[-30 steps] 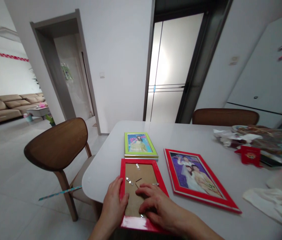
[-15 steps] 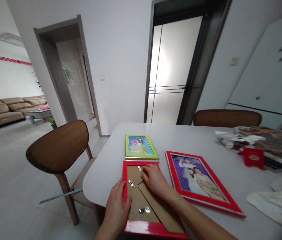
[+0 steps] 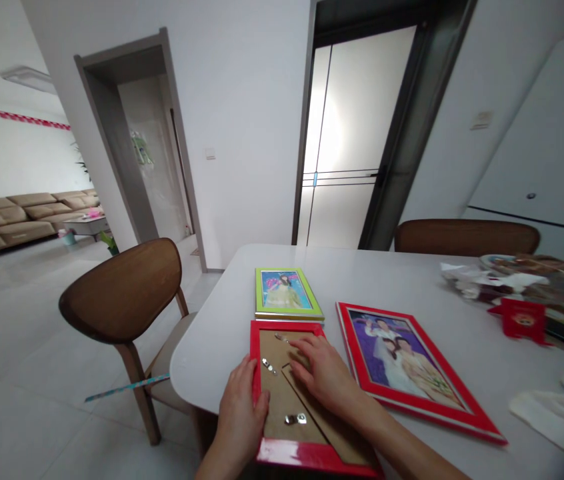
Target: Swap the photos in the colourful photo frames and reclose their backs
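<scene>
Glossy red frame [image 3: 312, 457], matt brown cardboard backing [image 3: 282, 400], metal clips [image 3: 295, 419], smooth white tabletop [image 3: 222, 360]

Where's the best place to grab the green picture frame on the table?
Pinch the lime-green picture frame by its left and right rails, coming from above. It lies flat and is small enough for one hand, and table shows on both sides. Avoid the near edge, which sits right by the red frame.

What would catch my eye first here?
The bright frames on the white table stand out: a red frame lying face down, its brown backing under the right hand, the left hand at its edge. Beside it lies a red-framed photo; beyond, a green-framed picture.
</scene>
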The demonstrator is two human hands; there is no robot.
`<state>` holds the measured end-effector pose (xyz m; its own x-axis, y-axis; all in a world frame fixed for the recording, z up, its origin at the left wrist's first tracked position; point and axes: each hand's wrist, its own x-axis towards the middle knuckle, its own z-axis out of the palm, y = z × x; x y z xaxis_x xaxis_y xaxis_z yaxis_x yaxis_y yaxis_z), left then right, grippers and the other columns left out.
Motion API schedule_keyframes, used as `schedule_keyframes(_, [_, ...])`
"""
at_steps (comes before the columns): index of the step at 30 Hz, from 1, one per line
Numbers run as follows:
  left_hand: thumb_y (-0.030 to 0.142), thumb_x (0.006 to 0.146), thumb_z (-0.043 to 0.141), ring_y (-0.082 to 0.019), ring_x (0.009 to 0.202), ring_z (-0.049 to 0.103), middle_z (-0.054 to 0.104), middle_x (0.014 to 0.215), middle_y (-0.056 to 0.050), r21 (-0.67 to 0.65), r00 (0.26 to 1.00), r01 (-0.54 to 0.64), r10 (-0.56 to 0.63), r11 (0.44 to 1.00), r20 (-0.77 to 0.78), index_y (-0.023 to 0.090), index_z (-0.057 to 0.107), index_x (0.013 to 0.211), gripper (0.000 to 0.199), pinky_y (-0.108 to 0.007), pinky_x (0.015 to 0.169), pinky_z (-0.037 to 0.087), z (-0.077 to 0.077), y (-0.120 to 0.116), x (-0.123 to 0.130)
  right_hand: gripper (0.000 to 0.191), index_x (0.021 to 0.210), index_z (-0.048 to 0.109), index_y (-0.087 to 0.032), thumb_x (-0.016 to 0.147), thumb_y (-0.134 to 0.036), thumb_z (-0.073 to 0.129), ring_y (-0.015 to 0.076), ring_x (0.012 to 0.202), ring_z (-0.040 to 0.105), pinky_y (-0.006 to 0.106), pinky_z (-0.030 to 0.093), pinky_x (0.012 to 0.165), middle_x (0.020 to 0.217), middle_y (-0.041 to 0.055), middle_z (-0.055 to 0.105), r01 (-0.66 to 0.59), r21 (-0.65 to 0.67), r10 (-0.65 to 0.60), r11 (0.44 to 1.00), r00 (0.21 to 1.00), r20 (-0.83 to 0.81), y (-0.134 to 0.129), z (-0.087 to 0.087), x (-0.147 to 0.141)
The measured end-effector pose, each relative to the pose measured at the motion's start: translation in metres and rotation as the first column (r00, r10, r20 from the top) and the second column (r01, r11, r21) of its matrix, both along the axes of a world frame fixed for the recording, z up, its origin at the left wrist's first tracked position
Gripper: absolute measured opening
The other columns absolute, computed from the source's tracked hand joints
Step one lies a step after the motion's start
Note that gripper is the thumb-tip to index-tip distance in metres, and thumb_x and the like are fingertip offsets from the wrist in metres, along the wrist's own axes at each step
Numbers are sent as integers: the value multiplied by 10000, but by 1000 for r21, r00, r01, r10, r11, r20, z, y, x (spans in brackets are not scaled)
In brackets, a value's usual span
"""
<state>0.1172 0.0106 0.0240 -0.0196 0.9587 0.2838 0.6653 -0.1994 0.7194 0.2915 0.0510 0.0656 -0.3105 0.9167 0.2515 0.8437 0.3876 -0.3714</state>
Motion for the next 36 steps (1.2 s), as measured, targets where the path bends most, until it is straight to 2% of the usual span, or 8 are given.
schedule_keyframes(4, [190,678,474,-213,1106,427,496,1186,-116,-3,1000,-3,3,1000,27,123,475,1123,450,-380,962,304,-1,9,3,378,983,577,-216,656,-405,558,209,863,479,311,359,755,954,78,529,-3,-76,4,997,1000,18,-30,-2,14])
schedule_keyframes(10, [207,664,495,-211,1108,425,496,1185,-114,-18,994,14,-12,1000,105,122,487,1107,451,-374,969,285,-1,18,3,359,1010,559,-189,659,-260,532,201,873,481,296,370,767,925,81,531,42,-87,-46,995,998,-50,-29,-8,11])
schedule_keyframes(16, [325,651,531,-249,1113,423,498,1188,-122,-70,957,35,-13,997,291,124,552,1002,406,-382,960,288,17,14,2,338,950,591,-176,619,-222,541,194,862,492,285,385,777,891,71,542,65,-54,-71,996,990,-122,-27,21,7])
schedule_keyframes(20, [420,720,426,-207,880,587,637,962,-62,-129,879,125,-49,984,474,148,526,991,397,-314,738,466,38,12,-3,319,962,583,-199,651,-260,549,177,861,500,269,404,758,924,60,544,-46,-32,37,998,967,-251,-36,42,-8])
schedule_keyframes(22, [462,716,413,-196,733,624,668,812,-37,-175,843,132,-17,976,538,149,520,966,413,-298,621,489,44,13,-15,317,1001,562,-205,697,-286,519,170,904,496,270,400,793,986,61,538,-94,-25,82,995,950,-302,-39,41,-9])
schedule_keyframes(24, [491,684,450,-189,644,625,667,720,-23,-222,822,118,30,968,569,154,537,894,406,-289,565,484,45,14,-34,316,1027,548,-195,736,-297,479,176,956,482,291,381,841,1041,73,529,-61,-26,51,998,957,-287,-38,33,-1])
schedule_keyframes(30, [440,635,528,-189,565,614,649,608,-11,-349,858,54,135,936,495,167,560,734,292,-287,532,469,33,19,-95,315,1015,567,-155,747,-237,423,215,962,474,333,354,858,1042,108,547,165,0,-165,986,986,7,-30,-4,46])
schedule_keyframes(36, [369,639,522,-220,691,609,646,645,2,-310,957,-142,210,940,198,175,561,812,262,-293,631,444,26,33,-117,409,1094,523,-153,709,-266,444,269,900,487,372,369,754,951,115,595,229,18,-228,973,950,213,-27,-4,45])
